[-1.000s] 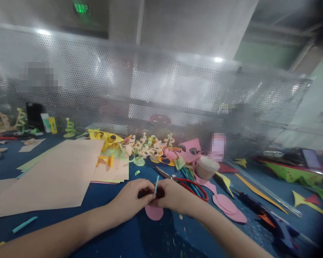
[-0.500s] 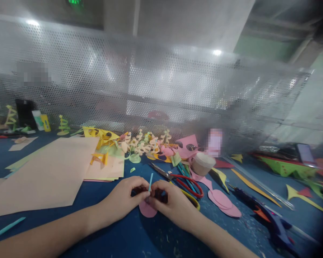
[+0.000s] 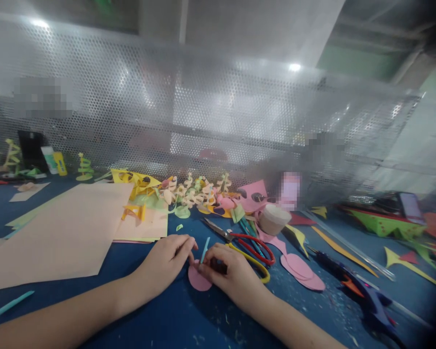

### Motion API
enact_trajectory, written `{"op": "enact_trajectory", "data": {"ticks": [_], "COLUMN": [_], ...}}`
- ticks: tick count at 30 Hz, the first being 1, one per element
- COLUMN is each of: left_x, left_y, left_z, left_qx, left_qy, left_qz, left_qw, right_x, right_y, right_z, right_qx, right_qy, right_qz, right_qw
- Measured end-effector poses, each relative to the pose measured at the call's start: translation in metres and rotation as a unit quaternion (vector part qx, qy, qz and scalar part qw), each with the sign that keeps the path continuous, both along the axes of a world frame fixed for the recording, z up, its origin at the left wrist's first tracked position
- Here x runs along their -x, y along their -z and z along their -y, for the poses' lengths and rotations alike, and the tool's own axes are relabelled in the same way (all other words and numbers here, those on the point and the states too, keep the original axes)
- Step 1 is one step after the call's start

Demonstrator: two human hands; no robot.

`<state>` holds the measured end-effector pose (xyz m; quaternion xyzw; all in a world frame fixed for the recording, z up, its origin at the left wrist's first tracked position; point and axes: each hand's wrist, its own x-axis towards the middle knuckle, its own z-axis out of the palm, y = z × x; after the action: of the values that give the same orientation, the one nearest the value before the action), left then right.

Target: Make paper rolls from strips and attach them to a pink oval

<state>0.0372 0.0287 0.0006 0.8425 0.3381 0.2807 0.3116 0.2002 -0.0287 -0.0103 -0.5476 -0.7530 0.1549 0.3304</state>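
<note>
A thin light-blue rolled paper stick (image 3: pixel 205 250) stands tilted over a round pink paper disc (image 3: pixel 199 278) on the blue table. My right hand (image 3: pixel 229 271) pinches the stick low down, with its fingertips at the disc. Just left of the stick, my left hand (image 3: pixel 172 257) is apart from it, fingers loosely stretched and holding nothing. Whether the stick's foot is attached to the disc is hidden by my right fingers. Red-handled scissors (image 3: pixel 236 237) lie behind my right hand, beside a yellow-handled pair (image 3: pixel 263 272).
Large pale paper sheets (image 3: pixel 65 228) cover the left, near another blue stick (image 3: pixel 15 303). Curled paper pieces (image 3: pixel 194 191) line the back. To the right are a roll of white tape (image 3: pixel 274 219), pink paper ovals (image 3: pixel 301 271) and a blue glue gun (image 3: pixel 359 286). A perforated metal screen (image 3: pixel 210 111) stands behind.
My left hand has let go of the stick and drawn slightly left. The right hand keeps its pinch, the stick leans a little more right, and more of the pink disc shows.
</note>
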Motion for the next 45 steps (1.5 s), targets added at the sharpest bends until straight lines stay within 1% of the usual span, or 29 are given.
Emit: {"op": "enact_trajectory", "data": {"ticks": [3, 12, 19, 27, 35, 39, 45], "left_x": [-0.0012, -0.001, -0.0017, -0.0013, -0.0013, -0.0003, 0.0017], "left_y": [-0.0008, 0.0012, 0.0007, 0.0014, -0.0006, -0.0009, -0.0032], "left_z": [0.0004, -0.0004, -0.0002, 0.0008, 0.0018, 0.0022, 0.0055], "left_qx": [-0.017, -0.017, -0.018, -0.017, -0.034, -0.035, -0.016], "left_qy": [0.001, 0.008, 0.002, 0.0, -0.004, 0.002, 0.01], "left_qz": [-0.021, -0.018, -0.024, -0.021, -0.016, -0.02, 0.008], "left_qw": [1.0, 1.0, 1.0, 1.0, 0.999, 0.999, 1.0], "right_x": [0.0003, 0.0036, 0.0025, 0.0023, 0.0017, 0.003, 0.0013], "right_y": [0.0007, 0.0, 0.0004, 0.004, 0.001, -0.0026, -0.0054], "right_z": [0.0003, 0.0012, 0.0002, 0.0002, 0.0006, 0.0042, 0.0074], "right_qx": [-0.005, -0.019, -0.003, 0.004, 0.022, 0.005, -0.019], "right_qy": [-0.001, 0.003, 0.012, 0.006, 0.01, 0.009, -0.008], "right_qz": [0.005, 0.006, 0.0, -0.011, -0.02, -0.024, -0.042], "right_qw": [1.0, 1.0, 1.0, 1.0, 1.0, 1.0, 0.999]}}
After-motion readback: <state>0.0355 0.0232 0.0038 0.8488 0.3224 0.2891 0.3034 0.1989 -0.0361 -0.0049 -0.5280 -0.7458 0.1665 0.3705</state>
